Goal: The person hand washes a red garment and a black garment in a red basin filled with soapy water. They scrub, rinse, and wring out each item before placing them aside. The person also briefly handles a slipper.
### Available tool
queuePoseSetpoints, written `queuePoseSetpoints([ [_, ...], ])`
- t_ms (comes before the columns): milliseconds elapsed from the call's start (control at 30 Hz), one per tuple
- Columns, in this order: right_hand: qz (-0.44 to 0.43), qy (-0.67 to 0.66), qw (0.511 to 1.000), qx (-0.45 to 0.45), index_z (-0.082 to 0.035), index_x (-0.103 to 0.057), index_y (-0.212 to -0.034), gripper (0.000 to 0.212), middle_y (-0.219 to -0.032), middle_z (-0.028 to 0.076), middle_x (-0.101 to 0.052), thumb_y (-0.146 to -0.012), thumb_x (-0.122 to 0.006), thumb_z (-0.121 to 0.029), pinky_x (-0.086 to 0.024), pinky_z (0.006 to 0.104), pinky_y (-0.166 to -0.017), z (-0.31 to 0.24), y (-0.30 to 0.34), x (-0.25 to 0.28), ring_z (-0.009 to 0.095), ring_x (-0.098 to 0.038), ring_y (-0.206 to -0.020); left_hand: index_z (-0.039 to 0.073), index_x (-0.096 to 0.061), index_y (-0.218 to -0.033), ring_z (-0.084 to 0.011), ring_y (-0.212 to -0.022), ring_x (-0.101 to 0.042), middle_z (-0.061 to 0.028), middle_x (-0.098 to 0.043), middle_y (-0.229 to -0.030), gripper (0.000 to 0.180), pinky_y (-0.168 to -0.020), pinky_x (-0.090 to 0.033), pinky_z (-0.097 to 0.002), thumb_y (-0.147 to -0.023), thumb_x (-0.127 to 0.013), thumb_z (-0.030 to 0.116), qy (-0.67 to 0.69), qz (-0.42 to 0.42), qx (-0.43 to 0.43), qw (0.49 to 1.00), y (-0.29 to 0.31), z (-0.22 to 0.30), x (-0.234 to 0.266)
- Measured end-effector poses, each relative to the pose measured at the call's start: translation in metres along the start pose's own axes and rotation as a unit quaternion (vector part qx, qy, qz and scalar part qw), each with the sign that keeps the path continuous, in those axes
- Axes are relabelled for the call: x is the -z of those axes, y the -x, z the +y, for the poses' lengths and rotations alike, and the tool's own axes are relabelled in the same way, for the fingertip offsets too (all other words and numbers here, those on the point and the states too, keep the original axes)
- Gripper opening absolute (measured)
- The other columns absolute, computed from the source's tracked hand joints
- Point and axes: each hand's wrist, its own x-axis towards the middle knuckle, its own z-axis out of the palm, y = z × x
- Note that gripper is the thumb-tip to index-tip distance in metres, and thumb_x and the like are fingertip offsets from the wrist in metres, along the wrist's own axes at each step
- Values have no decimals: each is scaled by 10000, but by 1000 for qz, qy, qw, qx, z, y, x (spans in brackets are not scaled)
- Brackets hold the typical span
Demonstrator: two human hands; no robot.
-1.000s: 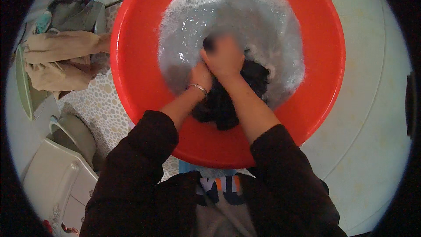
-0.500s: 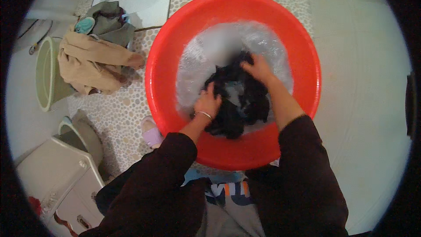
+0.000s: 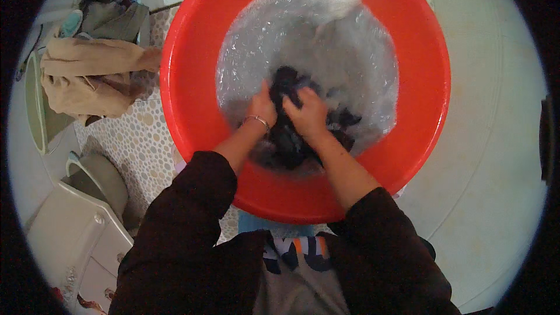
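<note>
As the head view shows, a bunched black cloth [image 3: 284, 143] lies partly submerged in sudsy water [image 3: 373, 41], within the near half of a round red basin [image 3: 421, 81]. The right hand [image 3: 309, 115] pinches a fold, grip closed. The left hand [image 3: 260, 108] contacts the cloth's left side; its grip state cannot be determined.

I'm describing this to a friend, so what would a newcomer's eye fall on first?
Probably the big red tub of grey water, at upper centre. Inside it, the left hand and right hand are on dark wet cloth. Left of the tub, a tan garment stands out next.
</note>
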Motion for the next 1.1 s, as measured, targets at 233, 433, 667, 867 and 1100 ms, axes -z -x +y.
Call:
queuePoseSetpoints([
  [233, 21, 133, 983, -125, -87, -688, -929, 440, -987, 190, -630, -759, -542, -467, -480, 443, -773, -44, -91, -13, 351, -608, -915, 64, -376, -1170, -461, -858, -582, -274, -607, -938, 337, -727, -454, -539, -890, -439, 241, 60, 16, 41, 997, 2, 29, 19],
  [433, -21, 132, 986, -100, -78, -692, -913, 455, -903, 188, -652, -762, -540, -479, -475, 467, -795, -37, -156, -12, 352, -614, -923, 162, -372, -1230, -425, -724, -609, -203, -618, -865, 373, -634, -477, -524, -889, -468, 280, -103, 35, -42, 993, 29, 65, 37],
  [667, 81, 149, 968, 185, -8, -593, -763, 350, -802, 187, -600, -760, -637, -356, -453, 450, -697, -15, -144, 83, 363, -577, -755, 180, -388, -1317, -319, -767, -583, -108, -597, -791, 622, -602, -506, -422, -739, -619, 193, -214, 66, -264, 938, 104, 59, 86],
  [867, -190, 170, 846, 468, -84, -527, -741, 272, -1073, 88, -532, -635, -741, -214, -378, 515, -783, 3, -31, 172, 340, -505, -933, 203, -270, -1415, -296, -841, -545, -138, -557, -940, 861, -650, -499, -406, -656, -668, 120, -227, 26, -211, 950, 139, 71, 116],
  [1100, -295, 273, 822, 403, -176, -621, -835, 333, -1348, 92, -368, -591, -757, -358, -258, 600, -983, 38, 34, 144, 374, -423, -1154, 241, -468, -1241, -401, -1108, -442, -175, -351, -1295, 606, -859, -467, -449, -685, -693, 160, -245, -140, -357, 890, 89, 54, 86],
])
